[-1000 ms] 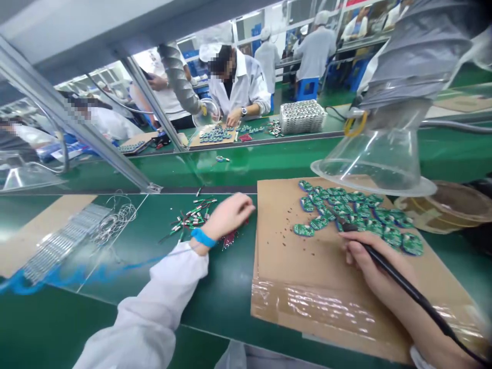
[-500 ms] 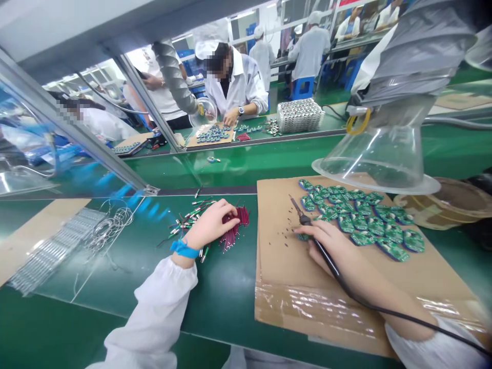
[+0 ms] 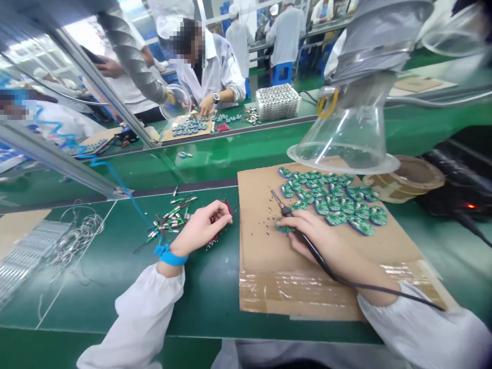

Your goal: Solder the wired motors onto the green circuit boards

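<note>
My right hand grips a black soldering iron, its tip pointing up and left over a brown cardboard sheet. Under my fingers lies a single green round circuit board, set apart from a dense cluster of similar boards. My left hand rests on the green bench, curled over a bundle of red wires that it mostly hides. Left of it lies a scatter of small components with green and red leads. A blue wrist strap circles my left wrist.
A clear plastic fume hood on a grey duct hangs above the boards. A round tin and a black unit with a red light stand to the right. A wire coil lies left. Beyond a partition, co-workers work at another bench.
The view has swung left and down. Since a second ago, my right hand has moved left, off the cluster, with the iron, and my left hand has moved over the red wires.
</note>
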A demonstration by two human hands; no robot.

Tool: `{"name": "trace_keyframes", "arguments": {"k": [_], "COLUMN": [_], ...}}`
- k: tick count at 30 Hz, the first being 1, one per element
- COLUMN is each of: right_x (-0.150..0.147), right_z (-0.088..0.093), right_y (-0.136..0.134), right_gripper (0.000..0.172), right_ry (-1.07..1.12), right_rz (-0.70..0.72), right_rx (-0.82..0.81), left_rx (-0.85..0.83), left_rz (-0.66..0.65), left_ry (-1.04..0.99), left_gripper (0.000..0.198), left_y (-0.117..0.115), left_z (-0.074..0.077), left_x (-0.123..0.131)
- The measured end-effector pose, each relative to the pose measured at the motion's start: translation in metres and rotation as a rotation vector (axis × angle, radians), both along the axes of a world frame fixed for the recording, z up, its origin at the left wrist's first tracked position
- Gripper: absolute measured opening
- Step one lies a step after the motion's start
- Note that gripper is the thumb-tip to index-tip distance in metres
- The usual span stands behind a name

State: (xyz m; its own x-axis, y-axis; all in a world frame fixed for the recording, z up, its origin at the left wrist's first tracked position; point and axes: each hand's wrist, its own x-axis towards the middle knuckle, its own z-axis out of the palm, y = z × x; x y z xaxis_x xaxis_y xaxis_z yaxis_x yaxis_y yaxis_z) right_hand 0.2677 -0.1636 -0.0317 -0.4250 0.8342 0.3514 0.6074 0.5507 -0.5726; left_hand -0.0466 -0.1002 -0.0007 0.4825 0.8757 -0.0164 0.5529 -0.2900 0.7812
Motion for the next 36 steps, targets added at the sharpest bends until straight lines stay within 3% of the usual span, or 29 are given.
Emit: {"name": "trace_keyframes", "arguments": {"k": [3, 7, 11, 15, 23, 28, 33, 36], "right_x": [-0.008, -0.017, -0.015, -0.011, -0.013, 0.011, 0.019, 0.016], "right_z": [-0.004, -0.011, -0.012, -0.007, -0.007, -0.005, -0.003, -0.002], "right_y": [-0.004, -0.007, -0.009, -0.013, -0.009, -0.016, -0.024, -0.025], "right_gripper": [0.033, 0.024, 0.023, 0.041, 0.034, 0.02, 0.041, 0.032], "right_ry": [0.019, 0.009, 0.041, 0.074, 0.091, 0.271, 0.621, 0.743], "right_rz": [-0.001, -0.075, -0.121, -0.074, -0.097, -0.242, -0.34, -0.368], "right_rx": [-0.04, 0.003, -0.013, -0.056, -0.056, 0.087, -0.037, -0.029], "left_rx": [-0.279, -0.384, -0.256, -0.037, 0.019, 0.031, 0.034, 0.074], "left_rz": [-0.099, -0.156, -0.131, -0.141, -0.142, -0.153, -0.157, -0.161], "left_ry": [-0.172, -0.141, -0.006, 0.096, 0.076, 0.105, 0.107, 0.107], "left_gripper": [0.02, 0.023, 0.019, 0.02, 0.016, 0.01, 0.009, 0.01], "left_y": [-0.018, -0.037, -0.038, -0.033, -0.033, -0.032, -0.03, -0.03], "left_z": [-0.009, -0.017, -0.015, -0.014, -0.023, -0.025, -0.024, -0.024], "left_x": [0.031, 0.061, 0.076, 0.083, 0.082, 0.082, 0.083, 0.084]}}
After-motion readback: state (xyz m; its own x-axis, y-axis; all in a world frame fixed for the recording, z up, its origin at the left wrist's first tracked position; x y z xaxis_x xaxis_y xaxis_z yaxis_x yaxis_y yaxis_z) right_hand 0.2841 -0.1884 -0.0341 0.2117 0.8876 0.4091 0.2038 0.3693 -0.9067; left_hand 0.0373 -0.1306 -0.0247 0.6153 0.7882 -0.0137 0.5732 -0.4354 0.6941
